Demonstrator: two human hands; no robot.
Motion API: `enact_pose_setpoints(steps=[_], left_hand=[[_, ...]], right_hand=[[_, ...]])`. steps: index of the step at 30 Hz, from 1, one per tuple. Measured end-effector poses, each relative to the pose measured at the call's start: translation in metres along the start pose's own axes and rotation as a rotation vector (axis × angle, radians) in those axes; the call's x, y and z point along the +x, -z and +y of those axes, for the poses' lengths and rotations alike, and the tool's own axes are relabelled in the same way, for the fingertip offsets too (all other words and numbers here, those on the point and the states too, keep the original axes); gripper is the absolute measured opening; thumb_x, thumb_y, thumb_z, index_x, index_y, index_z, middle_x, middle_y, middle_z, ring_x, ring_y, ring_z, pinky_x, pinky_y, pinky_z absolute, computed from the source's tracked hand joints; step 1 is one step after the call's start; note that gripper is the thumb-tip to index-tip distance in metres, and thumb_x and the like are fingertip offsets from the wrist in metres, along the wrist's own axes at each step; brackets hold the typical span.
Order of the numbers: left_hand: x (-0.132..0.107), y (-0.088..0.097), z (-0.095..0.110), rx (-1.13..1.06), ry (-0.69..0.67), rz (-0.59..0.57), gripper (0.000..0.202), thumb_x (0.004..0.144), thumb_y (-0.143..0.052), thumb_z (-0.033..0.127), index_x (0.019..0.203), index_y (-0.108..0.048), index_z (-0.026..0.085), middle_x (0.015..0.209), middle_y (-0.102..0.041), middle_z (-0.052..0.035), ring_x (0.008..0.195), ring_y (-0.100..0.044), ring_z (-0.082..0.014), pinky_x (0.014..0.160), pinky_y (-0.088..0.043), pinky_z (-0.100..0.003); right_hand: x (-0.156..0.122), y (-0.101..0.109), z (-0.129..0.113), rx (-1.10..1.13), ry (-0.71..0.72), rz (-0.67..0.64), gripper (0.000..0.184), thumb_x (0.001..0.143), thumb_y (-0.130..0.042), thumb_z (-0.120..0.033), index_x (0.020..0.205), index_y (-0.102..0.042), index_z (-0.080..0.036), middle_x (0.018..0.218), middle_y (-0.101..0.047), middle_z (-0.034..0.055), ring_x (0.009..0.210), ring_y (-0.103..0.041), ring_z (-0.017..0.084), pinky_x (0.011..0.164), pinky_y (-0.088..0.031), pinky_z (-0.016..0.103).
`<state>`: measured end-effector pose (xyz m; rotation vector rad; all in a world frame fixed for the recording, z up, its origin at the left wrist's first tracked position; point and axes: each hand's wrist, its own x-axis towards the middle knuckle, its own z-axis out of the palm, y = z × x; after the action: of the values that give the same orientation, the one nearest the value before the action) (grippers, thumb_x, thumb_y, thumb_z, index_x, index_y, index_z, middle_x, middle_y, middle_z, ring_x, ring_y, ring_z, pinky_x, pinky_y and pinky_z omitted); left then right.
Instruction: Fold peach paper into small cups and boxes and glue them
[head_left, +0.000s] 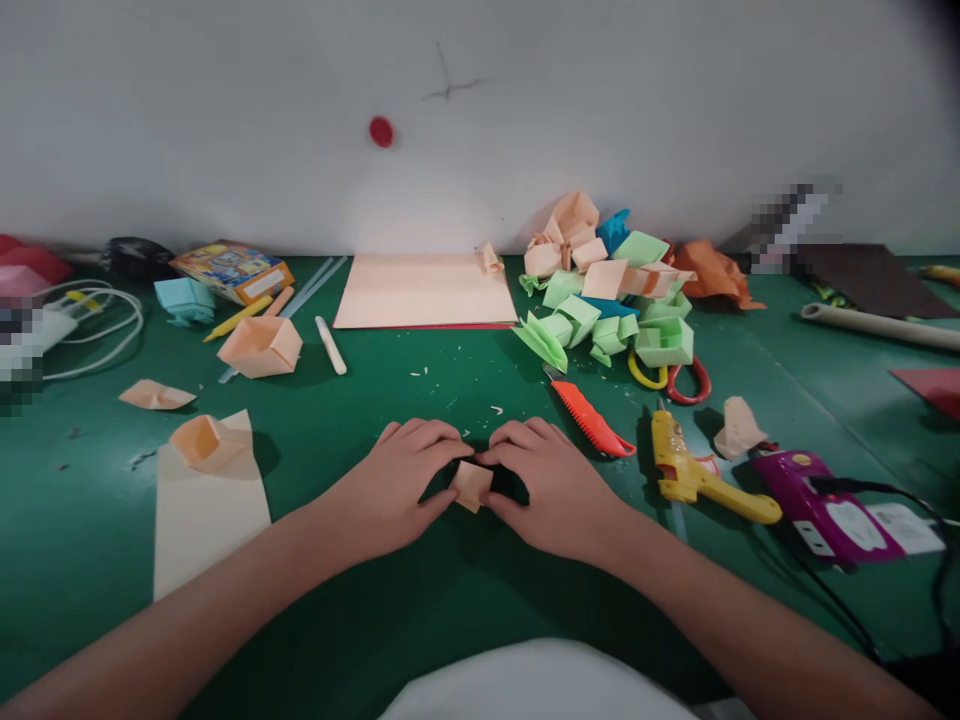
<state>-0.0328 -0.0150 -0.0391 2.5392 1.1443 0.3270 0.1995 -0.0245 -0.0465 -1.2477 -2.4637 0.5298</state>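
A small folded piece of peach paper (471, 485) lies on the green table (420, 610) in front of me, held between both hands. My left hand (397, 485) pinches its left side with fingers curled. On the other side my right hand (547, 485) grips it, fingers also curled. A flat sheet of peach paper (424, 290) lies further back against the wall.
A pile of folded green, peach and blue paper shapes (615, 290) sits back right. An orange utility knife (592, 415), scissors (675, 378), a yellow glue gun (701, 470) and a purple glue gun (825, 505) lie to the right. Peach paper boxes (260, 345) and a paper strip (206, 510) lie left.
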Motion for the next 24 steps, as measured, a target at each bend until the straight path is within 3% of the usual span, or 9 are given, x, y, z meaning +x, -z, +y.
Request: enact_pose_setpoints(steps=[3,5,9,13,19,24], left_hand=[[0.000,-0.002,0.002,0.005,0.055,-0.009,0.028,0.090,-0.061,0.023,0.118,-0.066,0.024,0.119,-0.065,-0.0074,0.109,-0.058,-0.0269,0.092,-0.044,-0.043],[0.000,-0.002,0.004,-0.011,0.052,-0.011,0.023,0.089,-0.062,0.021,0.111,-0.067,0.024,0.116,-0.065,-0.0063,0.105,-0.059,-0.0258,0.090,-0.045,-0.042],[0.002,-0.001,0.011,-0.119,0.087,0.022,0.014,0.085,-0.064,0.018,0.098,-0.065,0.024,0.097,-0.069,-0.0002,0.088,-0.065,-0.0194,0.077,-0.048,-0.033],[0.002,-0.001,0.022,-0.219,0.154,0.071,0.012,0.084,-0.064,0.014,0.090,-0.066,0.025,0.085,-0.072,0.0039,0.073,-0.067,-0.0147,0.062,-0.048,-0.025],[-0.002,-0.006,0.031,-0.148,0.039,0.398,0.006,0.090,-0.066,0.021,0.094,-0.070,0.023,0.093,-0.077,0.0000,0.084,-0.073,-0.0157,0.073,-0.058,-0.026],[-0.006,-0.003,0.034,-0.101,-0.073,0.591,0.018,0.094,-0.059,0.014,0.098,-0.073,0.024,0.096,-0.079,0.0002,0.086,-0.074,-0.0127,0.079,-0.061,-0.024]], right_hand=[[0.000,0.000,-0.002,0.036,-0.007,0.010,0.010,0.085,-0.071,-0.019,0.095,-0.070,-0.020,0.105,-0.068,0.0048,0.101,-0.054,0.025,0.090,-0.043,0.044],[0.000,0.000,-0.002,0.077,-0.016,0.020,0.015,0.082,-0.072,-0.014,0.095,-0.069,-0.021,0.103,-0.069,0.0038,0.100,-0.055,0.025,0.090,-0.042,0.043],[0.002,0.000,-0.003,0.256,-0.053,0.035,0.019,0.080,-0.073,-0.010,0.091,-0.067,-0.023,0.095,-0.071,0.0015,0.094,-0.058,0.022,0.085,-0.044,0.039],[0.002,0.001,-0.005,0.518,-0.118,0.090,0.021,0.084,-0.060,-0.003,0.087,-0.066,-0.023,0.086,-0.070,-0.0007,0.079,-0.063,0.016,0.071,-0.048,0.030],[0.002,0.003,-0.006,0.594,0.047,0.352,0.024,0.085,-0.058,-0.002,0.085,-0.068,-0.024,0.089,-0.071,0.0018,0.085,-0.067,0.017,0.075,-0.053,0.031],[0.000,-0.001,-0.009,0.753,0.042,0.452,0.014,0.085,-0.066,-0.011,0.083,-0.066,-0.024,0.092,-0.070,0.0028,0.082,-0.068,0.016,0.070,-0.054,0.030]])
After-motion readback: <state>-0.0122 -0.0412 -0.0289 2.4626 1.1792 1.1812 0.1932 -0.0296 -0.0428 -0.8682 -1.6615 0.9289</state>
